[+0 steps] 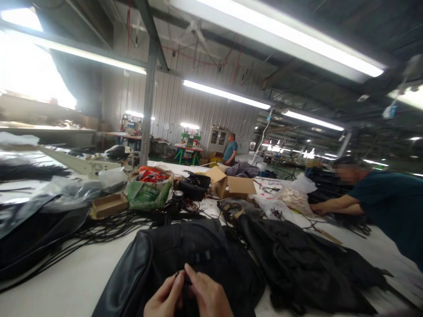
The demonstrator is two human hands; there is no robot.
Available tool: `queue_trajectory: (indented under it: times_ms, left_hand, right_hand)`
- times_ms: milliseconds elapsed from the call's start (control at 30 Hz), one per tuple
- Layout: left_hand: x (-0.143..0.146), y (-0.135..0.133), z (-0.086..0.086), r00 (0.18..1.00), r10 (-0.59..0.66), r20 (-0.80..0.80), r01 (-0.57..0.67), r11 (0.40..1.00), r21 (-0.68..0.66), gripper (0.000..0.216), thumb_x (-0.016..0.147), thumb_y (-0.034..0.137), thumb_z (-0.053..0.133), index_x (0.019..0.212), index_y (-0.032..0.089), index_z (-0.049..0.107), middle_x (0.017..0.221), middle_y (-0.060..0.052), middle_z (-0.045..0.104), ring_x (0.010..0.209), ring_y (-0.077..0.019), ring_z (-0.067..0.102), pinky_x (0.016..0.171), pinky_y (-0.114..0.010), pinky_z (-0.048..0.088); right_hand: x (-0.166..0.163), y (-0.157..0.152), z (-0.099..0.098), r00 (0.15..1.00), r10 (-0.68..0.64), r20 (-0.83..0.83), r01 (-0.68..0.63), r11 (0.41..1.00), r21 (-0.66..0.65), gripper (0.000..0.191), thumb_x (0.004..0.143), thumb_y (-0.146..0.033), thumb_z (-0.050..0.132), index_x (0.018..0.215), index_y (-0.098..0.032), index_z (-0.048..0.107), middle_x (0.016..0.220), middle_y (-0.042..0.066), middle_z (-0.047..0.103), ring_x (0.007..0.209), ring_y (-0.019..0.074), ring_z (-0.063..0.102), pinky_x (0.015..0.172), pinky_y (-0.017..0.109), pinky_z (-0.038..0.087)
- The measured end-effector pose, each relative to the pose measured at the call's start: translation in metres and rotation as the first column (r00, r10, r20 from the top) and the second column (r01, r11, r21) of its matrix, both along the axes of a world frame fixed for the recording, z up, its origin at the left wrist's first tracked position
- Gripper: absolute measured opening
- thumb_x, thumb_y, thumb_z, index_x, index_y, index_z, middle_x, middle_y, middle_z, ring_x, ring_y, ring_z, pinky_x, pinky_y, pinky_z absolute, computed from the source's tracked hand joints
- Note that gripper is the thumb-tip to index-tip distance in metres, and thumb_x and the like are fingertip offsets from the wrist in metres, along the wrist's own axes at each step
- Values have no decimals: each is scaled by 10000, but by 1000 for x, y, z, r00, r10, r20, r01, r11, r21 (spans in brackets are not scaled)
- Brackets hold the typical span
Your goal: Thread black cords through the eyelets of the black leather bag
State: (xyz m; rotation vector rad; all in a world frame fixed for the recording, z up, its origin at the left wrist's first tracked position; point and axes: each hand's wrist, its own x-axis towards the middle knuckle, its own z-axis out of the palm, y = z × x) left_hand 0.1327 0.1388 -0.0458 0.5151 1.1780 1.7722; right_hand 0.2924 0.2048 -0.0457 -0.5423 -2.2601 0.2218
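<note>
A factory worktable (66,281) under strip lights carries a black bag (185,264) at its near edge. The left hand (164,298) and right hand (207,296) pinch together on a small black fitting (185,278) atop it. Steady fingertips, with the fitting kept in sight, would likely serve best; a co-worker's arm (333,206) rests near the right edge.

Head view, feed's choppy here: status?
Left hand and right hand pinching a small part on black leather bag. Black fabric pile alongside.
</note>
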Motion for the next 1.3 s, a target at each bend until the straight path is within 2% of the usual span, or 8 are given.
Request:
queue_trajectory:
  times_ms: [100,200,467,600,800,1033,1167,1300]
  left_hand:
    - [-1,-12,13,996,-80,35,79,996,30,780,613,731,1053,1078,123,899,777,-80,716,703,-162,560,643,-227,497]
    - [3,-19,23,993,-101,61,99,995,30,729,652,725,1036,1027,115,895,770,-73,685,699,-147,533,624,-208,445]
    - [9,-24,28,997,1,80,-2,1000,15,730,660,696,1042,1104,135,897,942,-104,741,735,-148,469,625,-217,412]
    - [2,-30,38,994,94,59,-98,993,67,648,714,669,1032,1052,134,893,923,-71,696,782,-159,459,692,-225,444]
    - [7,-27,37,976,96,195,-110,992,60,681,589,638,1108,978,123,892,911,-60,669,761,-136,438,675,-206,440]
    - [-1,-25,32,973,56,223,-60,998,11,737,526,610,1135,1027,120,905,1010,-95,722,794,-143,490,669,-210,464]
    - [-1,-23,30,982,81,169,-82,997,-1,765,558,671,1105,1064,132,906,999,-105,761,756,-137,491,659,-221,459]
    - [-7,-27,20,960,114,254,-98,992,-76,780,384,589,1149,980,145,911,1100,-169,813,821,-212,638,653,-261,528]
  right_hand:
    - [6,-20,32,998,39,-56,-57,928,-368,534,1180,-255,404,1698,-359,484,1299,84,751,1127,219,771,1003,352,680]
    - [8,-26,40,997,55,-45,-70,884,-462,512,1186,-278,415,1682,-363,509,1378,86,720,1192,223,749,1056,371,657]
    - [11,-26,25,977,-105,185,121,990,-72,566,1205,-369,452,1760,-340,345,1269,102,736,1047,295,727,909,474,665]
    - [42,-9,4,906,-334,259,311,942,126,805,1112,-609,647,1781,-312,310,1536,127,640,1357,396,639,1164,639,567]
    - [81,19,-32,880,-375,292,393,920,0,801,1057,-717,688,1670,-229,524,1627,146,593,1483,370,596,1243,580,560]
    - [61,0,7,880,-356,314,383,923,-27,846,997,-499,857,1720,-310,460,1688,106,528,1523,391,545,1272,596,542]
    - [19,-18,28,938,-251,241,241,968,70,763,1094,-300,698,1767,-342,341,1682,93,527,1525,369,530,1285,640,502]
    - [-28,-26,21,969,-139,202,111,983,145,553,1144,-129,427,1690,-212,458,1405,142,729,1227,308,734,1182,645,571]
